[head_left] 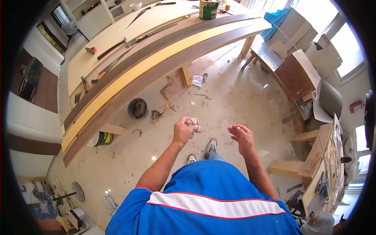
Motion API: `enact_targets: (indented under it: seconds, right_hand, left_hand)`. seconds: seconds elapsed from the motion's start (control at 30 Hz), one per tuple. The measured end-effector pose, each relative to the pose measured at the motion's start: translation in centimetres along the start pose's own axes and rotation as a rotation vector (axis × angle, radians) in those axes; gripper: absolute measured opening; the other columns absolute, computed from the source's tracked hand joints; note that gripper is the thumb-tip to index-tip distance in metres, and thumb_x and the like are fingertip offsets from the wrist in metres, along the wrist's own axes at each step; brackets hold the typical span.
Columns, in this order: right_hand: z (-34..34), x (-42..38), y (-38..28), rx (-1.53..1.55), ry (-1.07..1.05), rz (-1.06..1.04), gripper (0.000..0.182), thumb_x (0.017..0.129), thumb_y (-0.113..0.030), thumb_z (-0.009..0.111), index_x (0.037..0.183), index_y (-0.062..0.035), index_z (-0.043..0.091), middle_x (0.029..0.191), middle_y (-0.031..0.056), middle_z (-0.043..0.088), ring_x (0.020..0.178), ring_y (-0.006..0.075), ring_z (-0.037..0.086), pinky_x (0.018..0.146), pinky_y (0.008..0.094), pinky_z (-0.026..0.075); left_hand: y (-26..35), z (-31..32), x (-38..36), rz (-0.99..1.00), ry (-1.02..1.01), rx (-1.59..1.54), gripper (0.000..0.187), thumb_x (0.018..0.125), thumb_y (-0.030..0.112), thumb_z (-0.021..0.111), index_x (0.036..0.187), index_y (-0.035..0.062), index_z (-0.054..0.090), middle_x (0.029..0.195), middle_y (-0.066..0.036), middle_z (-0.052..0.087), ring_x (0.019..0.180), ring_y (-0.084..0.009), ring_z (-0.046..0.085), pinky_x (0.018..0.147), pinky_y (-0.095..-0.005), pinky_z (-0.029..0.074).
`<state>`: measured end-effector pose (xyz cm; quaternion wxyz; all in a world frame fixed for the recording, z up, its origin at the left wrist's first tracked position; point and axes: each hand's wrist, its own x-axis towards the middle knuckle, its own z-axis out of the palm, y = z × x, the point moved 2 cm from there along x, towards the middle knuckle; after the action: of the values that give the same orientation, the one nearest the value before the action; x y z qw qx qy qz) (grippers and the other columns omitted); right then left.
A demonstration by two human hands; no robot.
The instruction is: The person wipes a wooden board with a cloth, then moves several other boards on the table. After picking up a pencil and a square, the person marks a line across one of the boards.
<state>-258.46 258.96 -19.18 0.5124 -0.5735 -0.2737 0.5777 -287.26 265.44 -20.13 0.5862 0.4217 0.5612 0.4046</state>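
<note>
A crumpled whitish-brown cloth (pixel 194 124) is gripped in my left hand (pixel 183 131), in front of my body above the floor. To its right my right hand (pixel 243 138) is raised with its fingers curled and partly apart, and nothing shows in it. The two hands do not touch. Beyond them a long workbench carries dark and light wooden boards (pixel 129 80) that run side by side along its near edge.
A dark bucket (pixel 138 108) and a paint tub (pixel 102 138) stand on the floor near the bench. Hand tools and a green can (pixel 208 9) lie farther back. At the right are a wooden cabinet (pixel 295 78) and a cluttered table (pixel 315 156). Scraps litter the floor.
</note>
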Motion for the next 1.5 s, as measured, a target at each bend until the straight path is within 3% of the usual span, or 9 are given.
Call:
enact_targets:
  seconds: [0.13, 0.23, 0.27, 0.37, 0.57, 0.87, 1.0, 1.27, 1.5]
  right_hand:
    - [-3.2, 5.1, -0.4, 0.081, 0.106, 0.081, 0.018, 0.099, -0.024, 0.065, 0.107, -0.0074, 0.069, 0.100, 0.0100, 0.077, 0.092, 0.0195, 0.075, 0.076, 0.0352, 0.056]
    - [-5.0, 9.7, -0.7, 0.069, 0.160, 0.121, 0.015, 0.098, -0.023, 0.066, 0.104, -0.0087, 0.069, 0.098, 0.0090, 0.077, 0.091, 0.0186, 0.074, 0.075, 0.0351, 0.055]
    - [-5.5, 11.8, -0.6, 0.094, 0.172, 0.139, 0.014, 0.097, -0.023, 0.067, 0.102, -0.0098, 0.068, 0.097, 0.0078, 0.077, 0.090, 0.0183, 0.074, 0.074, 0.0351, 0.054]
    - [-6.5, 17.9, -1.0, 0.136, 0.154, 0.199, 0.014, 0.096, -0.024, 0.068, 0.101, -0.0106, 0.068, 0.095, 0.0066, 0.076, 0.090, 0.0181, 0.074, 0.075, 0.0354, 0.054]
    - [-5.5, 28.8, -5.4, 0.157, 0.128, 0.171, 0.018, 0.094, -0.028, 0.072, 0.099, -0.0126, 0.065, 0.094, 0.0053, 0.076, 0.091, 0.0172, 0.072, 0.076, 0.0367, 0.053]
    - [-3.4, 40.4, -10.1, -0.002, 0.075, 0.279, 0.029, 0.092, -0.040, 0.074, 0.098, -0.0134, 0.065, 0.094, 0.0042, 0.076, 0.085, 0.0145, 0.070, 0.071, 0.0323, 0.049]
    - [-2.7, 44.3, -11.8, -0.063, 0.115, 0.218, 0.031, 0.092, -0.039, 0.074, 0.100, -0.0111, 0.066, 0.093, 0.0048, 0.075, 0.085, 0.0147, 0.069, 0.071, 0.0325, 0.048]
    - [-2.9, 52.8, -16.4, -0.233, 0.253, 0.055, 0.029, 0.091, -0.033, 0.073, 0.099, -0.0043, 0.071, 0.090, 0.0058, 0.074, 0.082, 0.0157, 0.068, 0.068, 0.0345, 0.050]
    - [-2.7, 61.3, -21.1, -0.835, 0.357, -0.225, 0.029, 0.088, -0.030, 0.071, 0.099, -0.0043, 0.077, 0.096, 0.0123, 0.075, 0.091, 0.0293, 0.071, 0.081, 0.0397, 0.054]
  left_hand:
    - [2.3, -1.8, 7.3, 0.154, 0.120, 0.140, 0.027, 0.079, 0.001, 0.078, 0.104, 0.0017, 0.070, 0.087, -0.002, 0.071, 0.075, -0.0076, 0.065, 0.067, -0.0253, 0.054]
    - [5.7, -1.6, 12.4, 0.349, 0.234, 0.255, 0.030, 0.075, 0.004, 0.079, 0.104, 0.0004, 0.069, 0.087, -0.008, 0.073, 0.076, -0.0150, 0.067, 0.072, -0.0303, 0.056]
    - [6.5, -1.6, 14.4, 0.413, 0.269, 0.365, 0.033, 0.072, 0.003, 0.078, 0.104, 0.0006, 0.069, 0.098, -0.013, 0.072, 0.086, -0.0232, 0.069, 0.081, -0.0334, 0.056]
    - [9.2, -1.0, 20.2, 0.633, 0.292, 0.540, 0.034, 0.072, 0.003, 0.076, 0.105, 0.0017, 0.068, 0.106, -0.017, 0.069, 0.094, -0.0296, 0.069, 0.086, -0.0374, 0.056]
    - [13.6, 2.8, 31.0, 0.707, 0.167, 0.747, 0.031, 0.073, 0.001, 0.070, 0.104, 0.0029, 0.067, 0.106, -0.017, 0.067, 0.097, -0.0379, 0.067, 0.089, -0.0438, 0.056]
    - [15.2, 8.7, 43.6, 0.796, 0.056, 0.960, 0.032, 0.076, 0.002, 0.065, 0.107, 0.0077, 0.064, 0.109, -0.014, 0.064, 0.102, -0.0367, 0.065, 0.088, -0.0450, 0.056]
    - [16.4, 11.8, 48.4, 0.789, -0.060, 0.969, 0.035, 0.074, 0.000, 0.067, 0.108, 0.0079, 0.061, 0.112, -0.013, 0.061, 0.109, -0.0359, 0.061, 0.093, -0.0468, 0.054]
    - [15.7, 18.0, 61.5, 0.966, -0.212, 1.094, 0.028, 0.075, 0.007, 0.071, 0.103, 0.0101, 0.066, 0.110, -0.012, 0.061, 0.101, -0.0346, 0.060, 0.091, -0.0456, 0.051]
    - [16.2, 18.3, 61.7, 0.928, -0.310, 1.134, 0.023, 0.079, 0.016, 0.076, 0.100, 0.0096, 0.069, 0.112, -0.013, 0.059, 0.105, -0.0341, 0.056, 0.092, -0.0450, 0.046]
